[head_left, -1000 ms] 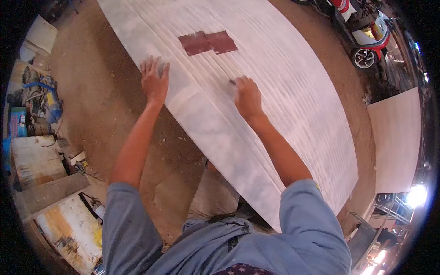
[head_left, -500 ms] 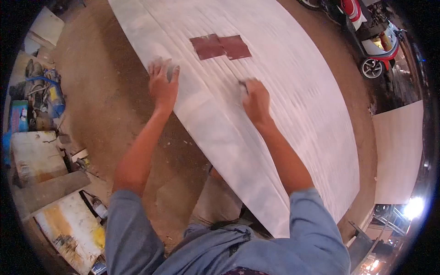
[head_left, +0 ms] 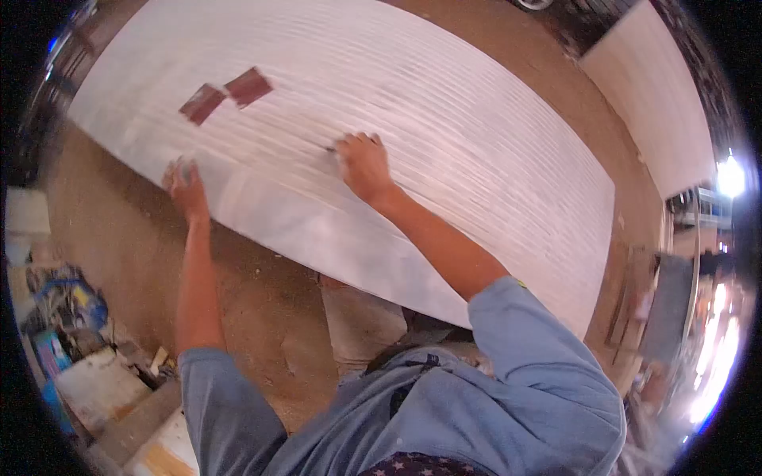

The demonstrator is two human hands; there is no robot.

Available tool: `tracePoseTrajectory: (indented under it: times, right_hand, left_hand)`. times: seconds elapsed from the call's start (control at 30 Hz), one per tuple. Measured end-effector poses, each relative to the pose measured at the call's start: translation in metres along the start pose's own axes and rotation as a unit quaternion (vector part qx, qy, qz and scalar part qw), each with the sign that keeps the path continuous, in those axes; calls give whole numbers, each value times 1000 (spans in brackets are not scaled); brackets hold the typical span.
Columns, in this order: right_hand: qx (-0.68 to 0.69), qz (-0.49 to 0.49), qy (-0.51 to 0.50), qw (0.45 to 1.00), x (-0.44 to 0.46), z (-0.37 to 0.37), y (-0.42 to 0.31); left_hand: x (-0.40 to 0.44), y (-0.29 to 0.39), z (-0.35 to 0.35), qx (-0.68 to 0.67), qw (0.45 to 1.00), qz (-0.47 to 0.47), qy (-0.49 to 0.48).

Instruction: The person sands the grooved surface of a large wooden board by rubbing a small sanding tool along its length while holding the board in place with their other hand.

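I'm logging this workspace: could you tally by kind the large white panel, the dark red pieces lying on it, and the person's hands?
Large white panel: 1
Dark red pieces: 2
Hands, left hand and right hand: 2
Total: 5

We count two red sheets (head_left: 248,86) on one panel (head_left: 444,103), one left hand (head_left: 187,190) and one right hand (head_left: 367,168) at it, and one board (head_left: 655,99) to its right.
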State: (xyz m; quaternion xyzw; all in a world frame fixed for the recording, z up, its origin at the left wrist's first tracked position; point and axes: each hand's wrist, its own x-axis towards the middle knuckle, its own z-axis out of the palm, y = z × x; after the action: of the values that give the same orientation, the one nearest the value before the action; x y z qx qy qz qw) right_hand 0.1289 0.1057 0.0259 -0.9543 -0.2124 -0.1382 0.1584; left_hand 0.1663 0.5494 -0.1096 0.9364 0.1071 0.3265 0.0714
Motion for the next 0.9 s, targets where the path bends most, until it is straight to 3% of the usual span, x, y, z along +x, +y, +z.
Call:
tracePoseTrajectory:
  times: [0.03,0.1,0.13,0.2,0.23,0.27,0.3,0.33,0.37,0.4,0.47,0.53,0.6,0.7,0.83,0.87,0.9]
  right_hand:
    - [4,28,-18,999,-39,-19,21]
    - [-25,103,-60,993,-115,-72,56]
    - [-45,119,-42,991,-163,-86,80]
    - [-99,160,-12,982,-259,-120,131]
    - [-94,223,-57,969,-299,-149,148]
    - [-142,188,34,971,-354,-156,181]
    - [-164,226,10,960,-391,-182,198]
    - [-199,234,51,950,-415,-202,202]
    - [-181,332,6,926,-427,-223,202]
    - [-155,305,46,938,-438,-214,211]
    - [-120,247,118,954,-437,-181,225]
    - [-85,202,182,959,-372,-135,188]
    - [-4,172,123,977,-300,-86,160]
    - [13,145,48,988,-217,-96,100]
    - [-42,107,122,986,-245,-93,119]
    - [-3,150,35,988,-274,-106,143]
    - [-6,152,47,987,-306,-144,154]
  left_hand:
    - [2,9,-4,-13,1000,15,-1]
    - [9,31,-34,-39,995,-80,-38]
    - [11,54,-53,-49,996,-66,-38]
    - [8,107,-107,1,977,-167,-129]
    - [3,106,-103,-6,979,-156,-128]
    - [-1,97,-88,57,988,-80,-123]
    - [-10,94,-80,121,986,-6,-116]
    - [-22,108,-84,107,988,23,-110]
    - [-35,121,-88,104,988,32,-108]
    - [-49,135,-92,51,989,73,-118]
    - [-74,174,-110,-3,984,121,-127]
    - [-104,216,-136,-113,970,151,-151]
    - [-124,241,-145,-125,969,150,-152]
    - [-148,283,-172,-146,964,151,-163]
    - [-168,305,-182,-184,954,154,-179]
    - [-171,307,-180,-179,955,157,-177]
    - [-172,305,-178,-179,954,157,-180]
